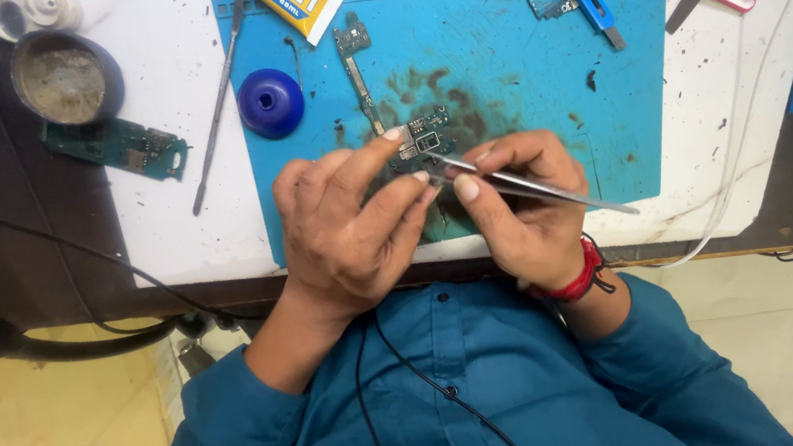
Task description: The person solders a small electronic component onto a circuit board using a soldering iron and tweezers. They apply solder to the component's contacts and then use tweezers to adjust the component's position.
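Blue matting (520, 77) covers the middle of my stained white bench (184, 219), smudged dark where I work. At the frame's centre my left hand (346, 224) pinches a small circuit board (422, 144) between thumb and fingertips, holding it just above the mat. My right hand (520, 203) is closed around metal tweezers (533, 186), their tips touching the board. A blue round cap (271, 102) sits upper left of my hands, a second green board (115, 149) farther left.
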